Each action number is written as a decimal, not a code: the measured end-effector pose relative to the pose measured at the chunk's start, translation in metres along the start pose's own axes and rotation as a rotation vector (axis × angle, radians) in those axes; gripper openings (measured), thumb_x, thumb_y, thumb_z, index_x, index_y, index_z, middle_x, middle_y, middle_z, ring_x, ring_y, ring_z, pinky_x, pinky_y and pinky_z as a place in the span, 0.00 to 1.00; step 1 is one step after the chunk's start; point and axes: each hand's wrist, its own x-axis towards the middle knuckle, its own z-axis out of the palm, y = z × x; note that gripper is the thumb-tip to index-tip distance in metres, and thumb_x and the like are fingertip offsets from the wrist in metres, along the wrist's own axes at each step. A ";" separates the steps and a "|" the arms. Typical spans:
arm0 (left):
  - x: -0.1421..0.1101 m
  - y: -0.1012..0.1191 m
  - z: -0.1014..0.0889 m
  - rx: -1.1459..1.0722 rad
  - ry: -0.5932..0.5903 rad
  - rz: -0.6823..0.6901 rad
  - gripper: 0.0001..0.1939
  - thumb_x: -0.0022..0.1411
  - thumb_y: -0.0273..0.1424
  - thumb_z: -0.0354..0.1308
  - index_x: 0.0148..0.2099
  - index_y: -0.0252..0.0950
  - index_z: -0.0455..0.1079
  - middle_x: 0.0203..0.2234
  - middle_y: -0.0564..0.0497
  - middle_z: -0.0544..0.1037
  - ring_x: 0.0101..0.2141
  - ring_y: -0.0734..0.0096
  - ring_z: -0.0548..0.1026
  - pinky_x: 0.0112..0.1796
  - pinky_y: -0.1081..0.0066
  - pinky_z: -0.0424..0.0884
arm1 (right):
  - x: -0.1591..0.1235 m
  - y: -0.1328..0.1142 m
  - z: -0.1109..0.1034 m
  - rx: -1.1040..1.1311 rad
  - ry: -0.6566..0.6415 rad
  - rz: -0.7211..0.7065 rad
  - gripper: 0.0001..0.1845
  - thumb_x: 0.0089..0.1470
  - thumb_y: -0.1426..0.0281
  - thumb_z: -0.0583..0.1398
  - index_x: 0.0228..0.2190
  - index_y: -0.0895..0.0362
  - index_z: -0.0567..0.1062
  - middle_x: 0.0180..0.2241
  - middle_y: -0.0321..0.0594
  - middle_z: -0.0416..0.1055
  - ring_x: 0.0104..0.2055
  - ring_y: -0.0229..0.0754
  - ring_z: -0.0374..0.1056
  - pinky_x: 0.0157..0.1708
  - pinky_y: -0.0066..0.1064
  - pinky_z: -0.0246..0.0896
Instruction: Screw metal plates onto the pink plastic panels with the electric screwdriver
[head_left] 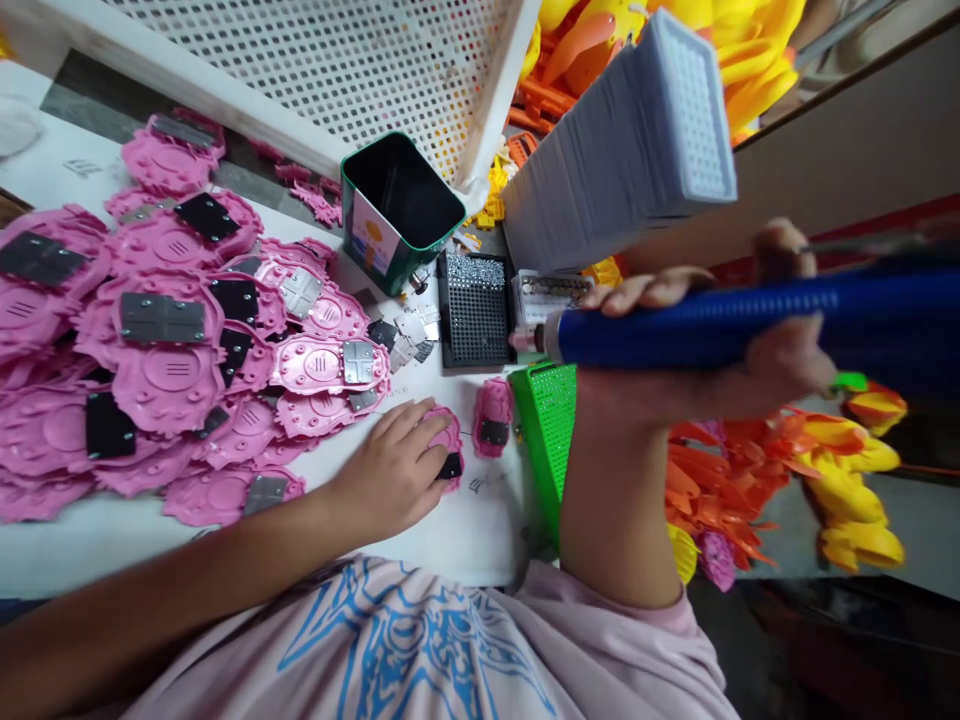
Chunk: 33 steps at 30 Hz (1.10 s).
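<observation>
My left hand rests over a pink plastic shell on the white table, its fingers bent across the piece and covering much of it. A black battery cover shows at the shell's lower end. My right hand is wrapped around a blue electric screwdriver, held raised and pointing left. Its tip is over the right side of a black screw tray, which has rows of small silver screws at its back. A second pink shell lies just right of my left hand, apart from it.
Many pink shells are piled on the left. Beyond the hands stand a dark green tin, loose metal plates, a white perforated crate and a tall stack of white trays. A green basket and orange parts are at right.
</observation>
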 end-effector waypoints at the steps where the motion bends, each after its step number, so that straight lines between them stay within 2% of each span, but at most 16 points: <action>1: 0.000 0.000 0.000 -0.007 0.012 -0.003 0.11 0.60 0.29 0.57 0.43 0.29 0.72 0.49 0.37 0.75 0.54 0.45 0.68 0.52 0.50 0.67 | -0.012 -0.010 -0.003 0.017 -0.060 0.060 0.17 0.46 0.58 0.56 0.37 0.53 0.70 0.20 0.33 0.70 0.21 0.40 0.66 0.23 0.36 0.64; 2: 0.000 0.000 0.000 -0.016 0.034 -0.006 0.12 0.60 0.30 0.57 0.45 0.28 0.72 0.48 0.37 0.75 0.54 0.44 0.68 0.52 0.49 0.67 | -0.024 -0.020 -0.006 0.028 -0.101 0.105 0.19 0.45 0.57 0.57 0.37 0.53 0.71 0.21 0.33 0.70 0.20 0.40 0.66 0.24 0.37 0.64; 6: 0.000 0.000 0.001 -0.076 0.160 -0.012 0.12 0.60 0.31 0.59 0.44 0.28 0.71 0.43 0.37 0.77 0.51 0.48 0.70 0.51 0.51 0.68 | -0.072 -0.048 -0.011 0.038 -0.055 0.201 0.22 0.45 0.56 0.61 0.42 0.52 0.73 0.24 0.31 0.69 0.22 0.37 0.64 0.25 0.35 0.65; 8: 0.000 0.002 0.000 -0.094 0.205 -0.029 0.10 0.60 0.31 0.60 0.41 0.29 0.72 0.40 0.38 0.77 0.46 0.53 0.72 0.48 0.54 0.70 | -0.089 -0.055 -0.012 0.030 -0.064 0.209 0.24 0.46 0.56 0.61 0.44 0.52 0.72 0.24 0.31 0.68 0.23 0.37 0.64 0.25 0.35 0.65; 11: 0.001 0.004 -0.001 -0.085 0.208 -0.031 0.06 0.61 0.30 0.59 0.37 0.30 0.72 0.38 0.40 0.77 0.40 0.58 0.73 0.42 0.58 0.70 | -0.104 -0.058 -0.012 0.048 -0.084 0.191 0.24 0.48 0.56 0.60 0.46 0.52 0.72 0.25 0.31 0.67 0.24 0.37 0.65 0.25 0.35 0.65; 17: 0.001 0.006 -0.003 -0.069 0.163 0.067 0.04 0.61 0.27 0.58 0.35 0.33 0.72 0.39 0.44 0.78 0.40 0.61 0.73 0.39 0.61 0.66 | -0.115 -0.055 -0.013 0.014 -0.064 0.178 0.24 0.49 0.55 0.60 0.47 0.51 0.71 0.25 0.31 0.66 0.24 0.37 0.65 0.25 0.35 0.66; 23: -0.001 0.006 -0.003 0.031 0.135 -0.025 0.06 0.59 0.29 0.60 0.38 0.33 0.72 0.40 0.42 0.77 0.41 0.56 0.71 0.41 0.57 0.65 | -0.115 -0.052 -0.018 -0.024 -0.137 0.157 0.25 0.50 0.57 0.59 0.48 0.53 0.70 0.26 0.34 0.67 0.26 0.39 0.66 0.26 0.38 0.66; 28: -0.001 0.005 0.000 0.010 0.100 -0.119 0.14 0.60 0.33 0.59 0.44 0.28 0.70 0.41 0.38 0.76 0.43 0.53 0.71 0.45 0.56 0.68 | -0.117 -0.043 -0.014 -0.030 -0.068 0.145 0.24 0.50 0.59 0.58 0.49 0.52 0.68 0.28 0.35 0.69 0.29 0.41 0.67 0.32 0.42 0.66; 33: -0.001 0.004 0.001 -0.002 0.088 -0.154 0.15 0.62 0.32 0.56 0.48 0.27 0.67 0.43 0.38 0.75 0.45 0.53 0.71 0.47 0.57 0.68 | -0.113 -0.026 -0.005 -0.008 -0.020 0.114 0.23 0.48 0.59 0.60 0.47 0.51 0.70 0.27 0.34 0.69 0.27 0.40 0.67 0.31 0.38 0.65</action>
